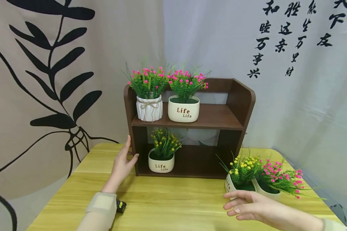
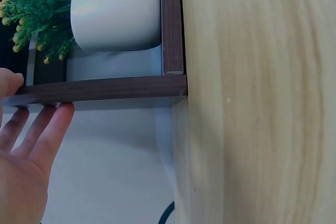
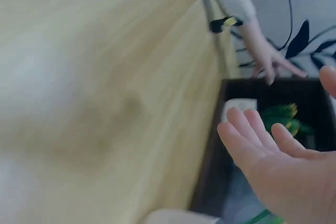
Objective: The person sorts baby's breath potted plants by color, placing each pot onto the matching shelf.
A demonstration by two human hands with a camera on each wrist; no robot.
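A dark brown two-tier shelf (image 1: 188,178) stands on the table. My left hand (image 1: 122,165) grips its left side panel (image 2: 100,89), with the thumb on the inner side and the fingertips against the outer face. Close by on the lower tier sits a white "Life" pot with yellow flowers (image 1: 161,164). My right hand (image 1: 250,205) hangs in the air with relaxed fingers, holding nothing. Just beyond it are a white pot of yellow flowers (image 1: 244,166) and a pot of pink flowers (image 1: 281,176), both partly hidden by that hand in the head view.
On the upper tier stand a ribbed white pot tied with twine (image 1: 149,110) and an oval "Life" pot (image 1: 183,110), both with pink flowers. The wood-grain table (image 1: 167,205) extends toward me. Behind it hangs a printed curtain (image 1: 208,38).
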